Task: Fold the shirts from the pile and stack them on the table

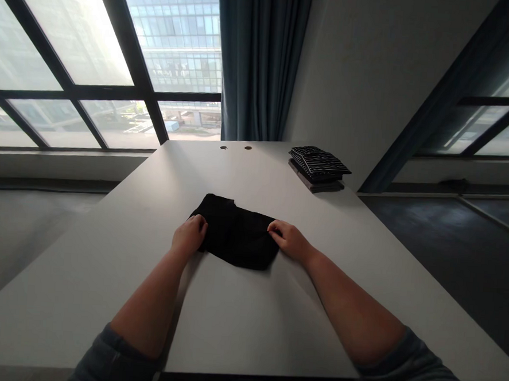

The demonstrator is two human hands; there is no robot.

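Note:
A black folded cloth garment (238, 235) lies on the white table (264, 317) in front of me, its exact kind hard to make out. At its left end my left hand (190, 232) is closed, fingers pinching the fabric. My right hand (289, 238) grips the opposite end between thumb and fingers. The left part of the garment looks doubled over, with a layer edge showing near the middle top. Its lower right corner hangs slightly rounded toward me.
A stack of folded clothes (318, 168), black with white stripes on top and grey below, sits at the table's far right. Two round cable holes mark the far edge. Beyond stand a blue curtain (262, 64), large windows and a wall (352, 76).

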